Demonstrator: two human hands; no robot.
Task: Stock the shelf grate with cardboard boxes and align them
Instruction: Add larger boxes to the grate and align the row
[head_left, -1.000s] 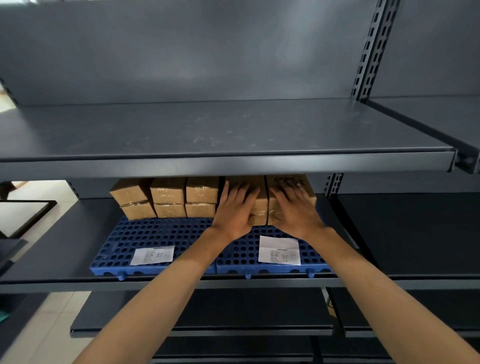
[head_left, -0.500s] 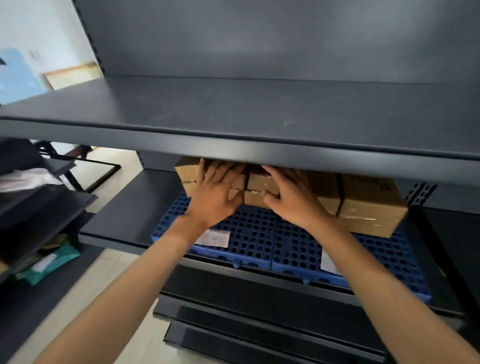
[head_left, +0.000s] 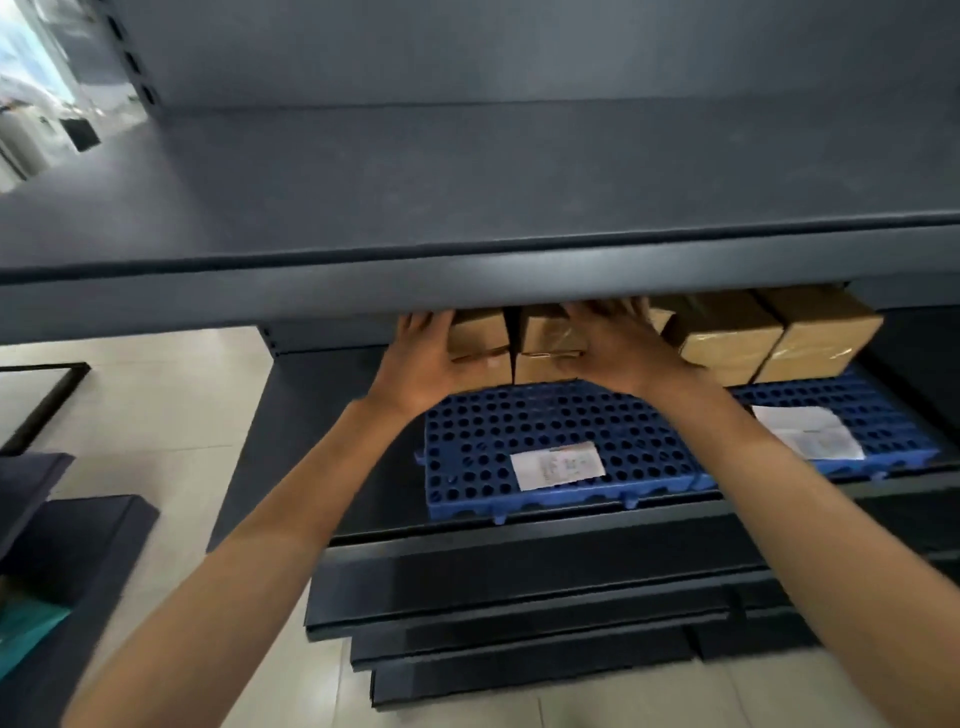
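A row of brown cardboard boxes stands along the back of the blue plastic shelf grate (head_left: 519, 431), partly hidden under the upper shelf. My left hand (head_left: 421, 358) cups the left corner of the leftmost box stack (head_left: 480, 338), fingers on its side and thumb on its front. My right hand (head_left: 623, 348) lies flat with spread fingers against the neighbouring stack (head_left: 545, 340). A narrow dark gap separates these two stacks. Two larger boxes (head_left: 727, 338) (head_left: 826, 332) stand further right, untouched.
The dark upper shelf (head_left: 467, 280) overhangs the boxes closely. Two white paper labels (head_left: 556, 465) (head_left: 808, 439) lie on the grate's front. Dark shelf boards (head_left: 519, 623) lie stacked on the tiled floor below. Dark furniture (head_left: 52, 545) stands at the left.
Both hands have slid left along the row, from the middle boxes to the two leftmost stacks. My view has swung left and closer.
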